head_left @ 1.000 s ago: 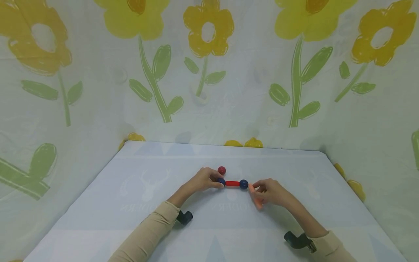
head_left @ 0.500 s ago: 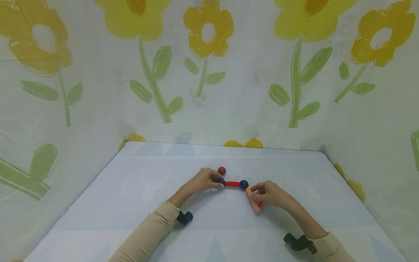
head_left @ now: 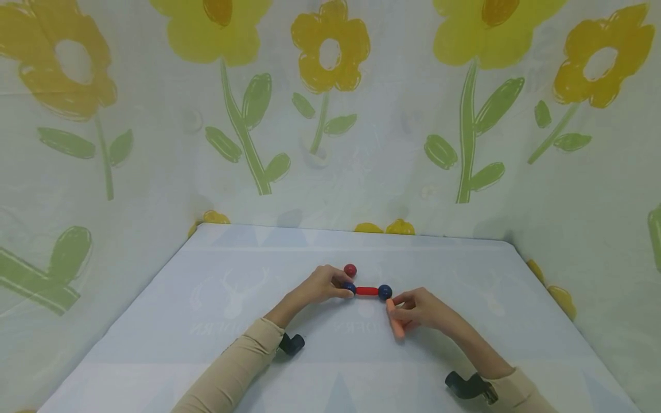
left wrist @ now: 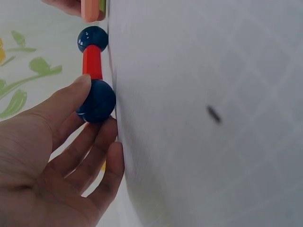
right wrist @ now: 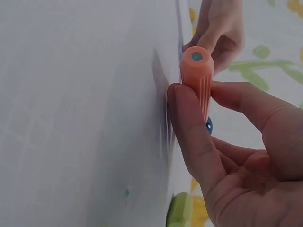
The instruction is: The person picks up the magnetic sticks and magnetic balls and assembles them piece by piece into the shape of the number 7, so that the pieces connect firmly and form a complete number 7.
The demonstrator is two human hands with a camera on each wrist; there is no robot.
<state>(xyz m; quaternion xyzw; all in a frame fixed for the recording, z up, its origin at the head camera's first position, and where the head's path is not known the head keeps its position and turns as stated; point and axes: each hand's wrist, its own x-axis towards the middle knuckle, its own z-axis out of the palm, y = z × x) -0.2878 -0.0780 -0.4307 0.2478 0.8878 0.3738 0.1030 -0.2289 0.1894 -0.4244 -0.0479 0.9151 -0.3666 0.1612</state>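
Observation:
My left hand [head_left: 321, 285] pinches the left blue ball [left wrist: 98, 101] between thumb and fingers. A red rod [head_left: 367, 291] lies between that ball and a second blue ball [head_left: 385, 292], forming a straight line across the table. With thumb and fingertips, my right hand [head_left: 424, 308] holds a ribbed orange magnetic rod [head_left: 395, 319]. Its far end is right at the second blue ball; its near end, with a round grey metal disc, faces the right wrist camera. Just behind my left fingers sits a loose dark red ball [head_left: 350, 270].
A yellow-green rod [right wrist: 180, 209] shows at the bottom of the right wrist view; in the head view it is hidden. The white table [head_left: 232, 355] meets a flower-print curtain [head_left: 361, 172] at its back and sides. Black wrist mounts [head_left: 467, 385] stick out from both sleeves.
My right hand has drawn slightly left and toward me, swinging the orange rod's near end left and its far end in front of the second blue ball. The left hand stays put.

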